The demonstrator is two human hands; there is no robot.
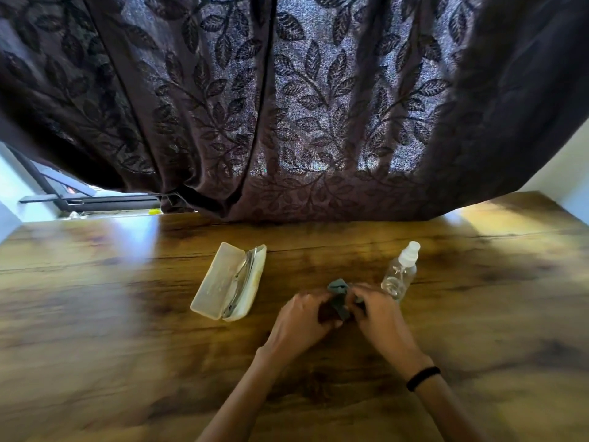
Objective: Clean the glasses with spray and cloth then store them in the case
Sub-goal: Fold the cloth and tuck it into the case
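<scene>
A pale, cream-coloured case lies open on the wooden table, left of centre. Thin metal-framed glasses rest folded along its right half. A clear spray bottle with a white nozzle lies tilted at the right. Between them my left hand and my right hand meet just above the table, both pinching a small grey-green cloth. The cloth is bunched and mostly hidden by my fingers. A dark patch under my left fingers is too blurred to identify.
A dark leaf-patterned curtain hangs over the table's far edge. A window frame shows at the back left, and a white wall stands at the right. A black band sits on my right wrist.
</scene>
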